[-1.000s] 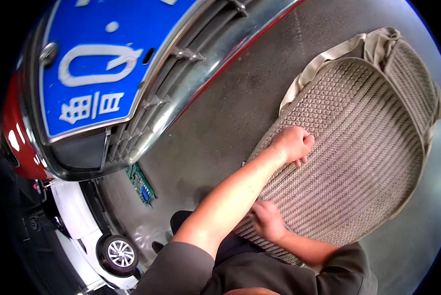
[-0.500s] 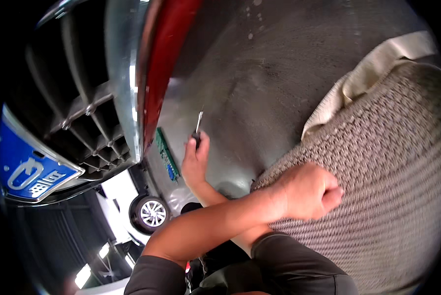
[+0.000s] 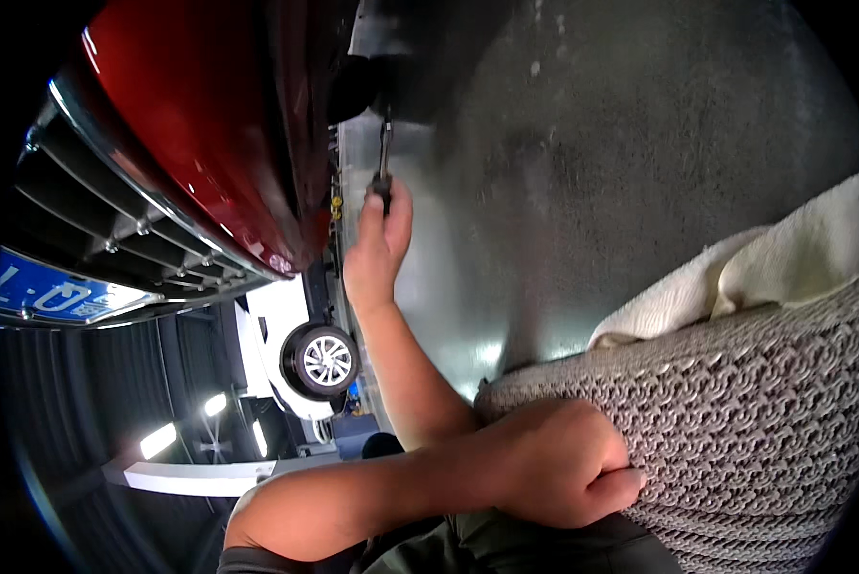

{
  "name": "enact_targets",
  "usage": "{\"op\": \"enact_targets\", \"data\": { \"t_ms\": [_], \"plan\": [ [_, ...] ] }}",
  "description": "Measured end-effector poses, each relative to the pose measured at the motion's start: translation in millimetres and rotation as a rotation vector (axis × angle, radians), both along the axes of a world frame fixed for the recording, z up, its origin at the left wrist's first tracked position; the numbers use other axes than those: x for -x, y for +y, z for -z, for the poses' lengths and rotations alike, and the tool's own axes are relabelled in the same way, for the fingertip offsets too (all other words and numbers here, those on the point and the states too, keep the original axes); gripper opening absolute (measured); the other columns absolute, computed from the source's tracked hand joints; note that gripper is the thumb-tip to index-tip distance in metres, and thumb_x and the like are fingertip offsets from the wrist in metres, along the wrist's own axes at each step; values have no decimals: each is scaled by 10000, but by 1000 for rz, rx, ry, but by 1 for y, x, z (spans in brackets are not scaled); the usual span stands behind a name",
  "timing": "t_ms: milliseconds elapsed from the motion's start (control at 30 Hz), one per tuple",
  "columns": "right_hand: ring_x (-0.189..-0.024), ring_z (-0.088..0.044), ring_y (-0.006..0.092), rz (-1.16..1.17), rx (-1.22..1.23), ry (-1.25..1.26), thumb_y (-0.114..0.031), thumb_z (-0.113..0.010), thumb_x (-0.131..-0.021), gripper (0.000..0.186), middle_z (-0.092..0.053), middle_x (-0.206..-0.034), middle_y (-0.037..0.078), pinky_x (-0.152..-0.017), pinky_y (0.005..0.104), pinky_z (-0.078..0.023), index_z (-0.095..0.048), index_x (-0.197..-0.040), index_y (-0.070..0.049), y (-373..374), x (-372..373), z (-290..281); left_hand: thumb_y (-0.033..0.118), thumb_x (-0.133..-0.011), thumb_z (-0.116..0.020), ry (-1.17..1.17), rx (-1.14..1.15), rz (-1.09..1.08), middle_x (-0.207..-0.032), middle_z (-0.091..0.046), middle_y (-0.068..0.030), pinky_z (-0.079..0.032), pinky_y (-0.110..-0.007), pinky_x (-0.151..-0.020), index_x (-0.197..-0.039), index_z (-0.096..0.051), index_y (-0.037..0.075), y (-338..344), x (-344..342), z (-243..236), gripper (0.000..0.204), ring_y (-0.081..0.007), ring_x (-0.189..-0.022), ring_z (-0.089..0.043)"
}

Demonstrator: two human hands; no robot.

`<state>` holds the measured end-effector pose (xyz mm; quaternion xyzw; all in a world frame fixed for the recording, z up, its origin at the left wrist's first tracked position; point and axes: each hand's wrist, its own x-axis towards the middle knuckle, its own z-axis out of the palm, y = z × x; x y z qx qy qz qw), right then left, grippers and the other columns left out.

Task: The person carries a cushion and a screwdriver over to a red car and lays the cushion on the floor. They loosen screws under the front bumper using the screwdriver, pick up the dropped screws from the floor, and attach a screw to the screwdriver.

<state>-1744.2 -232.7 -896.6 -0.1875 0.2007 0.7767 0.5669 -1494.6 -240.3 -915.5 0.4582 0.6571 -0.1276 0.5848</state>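
Observation:
My right hand (image 3: 379, 239) grips a screwdriver (image 3: 385, 148) by its dark handle, the metal shaft pointing up beside the red bumper (image 3: 180, 105) and a dark part under it. My left hand (image 3: 563, 464) is curled into a fist on the woven beige-grey mat (image 3: 755, 411); whatever is inside it is hidden. The left forearm crosses over the right one. A folded cream cloth (image 3: 793, 239) lies along the mat's upper edge.
The car's chrome-edged grille (image 3: 133, 220) and blue plate (image 3: 56, 292) are close at my left. Grey floor (image 3: 621, 115) extends beyond the mat. Below the bumper show a white car with an alloy wheel (image 3: 326, 359) and ceiling lights (image 3: 158, 440).
My right hand has risen from beside the mat with the screwdriver, toward the bumper's underside. The view has swung, bringing more red bodywork into sight. My left fist stays on the mat.

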Motion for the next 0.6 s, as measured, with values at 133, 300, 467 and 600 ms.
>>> {"op": "enact_targets", "data": {
  "t_ms": [133,300,467,600],
  "plan": [
    [-1048,-561,215,19,-111,111,-77,-575,-977,219,-609,-1090,89,-1010,332,-421,-577,-1175,17,22,-8,10,258,-966,-629,59,-54,89,-621,-597,-142,-469,-428,-542,-696,-636,55,-8,8,-17,338,-337,-571,-607],
    [-595,-538,62,-64,-182,376,-69,-631,-965,79,-578,-736,-26,-552,248,-427,-661,-1034,-49,25,10,29,86,-863,-694,377,-234,255,-985,-708,-110,-576,-392,-755,-1003,-688,68,-14,52,-73,141,-314,-878,-700],
    [-844,-642,109,-123,-300,354,-50,-580,-999,222,-698,-940,45,-790,263,-523,-666,-1199,-8,23,17,22,11,-818,-659,965,-386,363,-1044,-701,-162,-587,-361,-795,-1091,-671,11,-5,92,-124,273,-317,-878,-697],
    [-956,-637,103,-93,-509,236,-2,-596,-966,294,-697,-1045,40,-856,255,-514,-644,-1253,-47,18,16,16,97,-902,-567,1094,-576,299,-1516,-470,-228,-563,-343,-849,-1409,-505,-38,-17,109,-134,528,-237,-1009,-662]
  ]
}}
